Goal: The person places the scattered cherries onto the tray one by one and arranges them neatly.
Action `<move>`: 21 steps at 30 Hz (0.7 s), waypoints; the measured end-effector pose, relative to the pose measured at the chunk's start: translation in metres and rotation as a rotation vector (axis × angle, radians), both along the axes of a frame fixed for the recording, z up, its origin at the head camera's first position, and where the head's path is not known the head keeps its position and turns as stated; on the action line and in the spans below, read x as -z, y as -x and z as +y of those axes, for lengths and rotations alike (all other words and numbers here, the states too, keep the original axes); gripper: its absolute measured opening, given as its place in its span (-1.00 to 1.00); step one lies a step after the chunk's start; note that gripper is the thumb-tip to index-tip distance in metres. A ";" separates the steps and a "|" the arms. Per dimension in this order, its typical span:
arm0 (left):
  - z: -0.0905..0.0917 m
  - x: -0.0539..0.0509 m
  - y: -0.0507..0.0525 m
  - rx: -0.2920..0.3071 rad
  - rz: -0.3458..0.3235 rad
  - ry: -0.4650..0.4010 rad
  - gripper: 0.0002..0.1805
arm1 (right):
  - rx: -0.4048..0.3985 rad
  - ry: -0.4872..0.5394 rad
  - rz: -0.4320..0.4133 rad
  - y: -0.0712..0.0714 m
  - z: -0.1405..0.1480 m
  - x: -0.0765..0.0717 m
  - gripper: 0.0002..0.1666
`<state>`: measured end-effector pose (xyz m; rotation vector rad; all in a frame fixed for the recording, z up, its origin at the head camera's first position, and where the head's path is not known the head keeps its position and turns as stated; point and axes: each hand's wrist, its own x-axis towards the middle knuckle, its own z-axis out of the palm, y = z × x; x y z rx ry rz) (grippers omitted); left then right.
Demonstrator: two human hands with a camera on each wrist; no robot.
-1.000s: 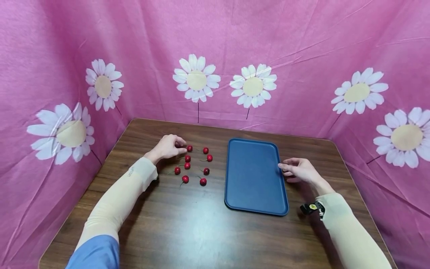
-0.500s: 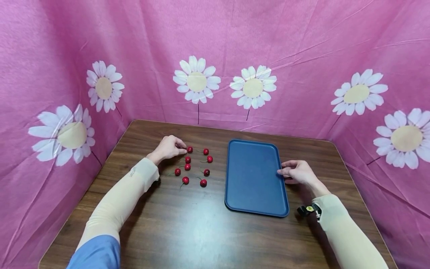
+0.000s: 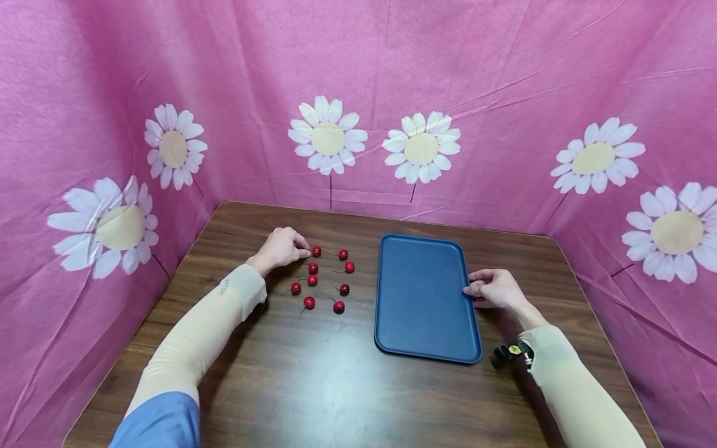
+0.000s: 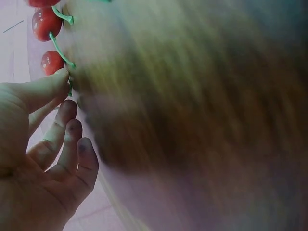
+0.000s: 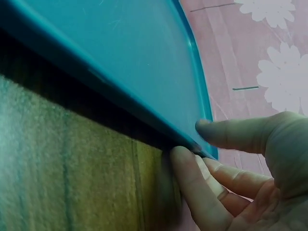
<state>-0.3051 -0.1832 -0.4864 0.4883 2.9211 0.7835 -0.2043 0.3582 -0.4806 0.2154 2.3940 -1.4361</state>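
Note:
At the table's far left, my left hand (image 3: 282, 247) has thumb and forefinger together at the stem side of a red cherry (image 3: 316, 251). The left wrist view shows those fingertips pinching by that cherry (image 4: 52, 62), covering much of its green stem; the other fingers are loosely bent. Several more cherries (image 3: 312, 280) with stems lie in two loose columns. Right of them a blue rectangular tray (image 3: 422, 298) lies flat. My right hand (image 3: 495, 289) grips its right rim. In the right wrist view the thumb is over the tray (image 5: 139, 62) and the fingers are against its outer edge.
The brown wooden table (image 3: 313, 386) has a pink curtain (image 3: 487, 56) with white daisies around its back and sides. A black strap device (image 3: 510, 352) sits at my right wrist. Bare wood lies in front of the cherries and tray.
My right fingers have drawn closer together at the tray's rim. The left hand stays by the same cherry, barely moving. The whole head view has shifted slightly; cherries and tray keep their places.

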 end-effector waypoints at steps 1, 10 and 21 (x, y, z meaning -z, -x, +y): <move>0.000 0.000 0.000 -0.003 0.001 0.005 -0.91 | 0.001 -0.003 0.003 0.000 0.000 0.001 -0.33; 0.003 -0.001 -0.001 0.020 0.005 0.038 -0.91 | 0.024 -0.008 0.010 -0.003 -0.004 -0.001 -0.39; 0.003 -0.001 -0.001 0.044 0.017 0.035 -0.91 | 0.015 -0.022 0.014 -0.002 -0.004 -0.001 -0.39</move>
